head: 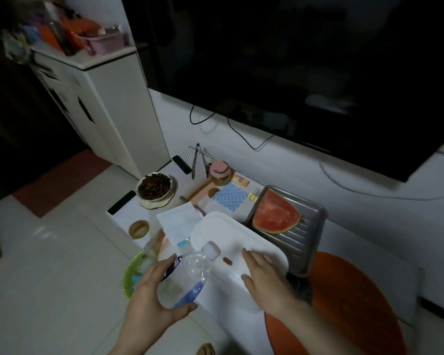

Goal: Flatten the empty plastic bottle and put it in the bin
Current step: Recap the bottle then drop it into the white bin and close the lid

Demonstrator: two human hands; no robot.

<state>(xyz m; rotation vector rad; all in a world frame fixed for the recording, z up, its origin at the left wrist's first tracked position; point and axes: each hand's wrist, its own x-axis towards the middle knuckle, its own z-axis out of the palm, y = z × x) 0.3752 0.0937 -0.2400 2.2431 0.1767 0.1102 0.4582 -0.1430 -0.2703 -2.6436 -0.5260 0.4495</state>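
A clear plastic bottle [190,272] with a white cap and a blue label is in my left hand [151,295], which grips its lower body from the left; the bottle tilts with its cap up and to the right. My right hand [264,275] rests palm down with fingers spread on the white lid of a white bin [223,231] just right of the bottle. The bottle still looks round, only lightly dented.
A low table behind the bin holds a metal tray [308,229] with a watermelon slice [276,213], a bowl of dark food [154,187], tongs, a pink-lidded jar and papers. A green bowl [133,275] sits at left, an orange stool [344,298] at right, a large dark screen above.
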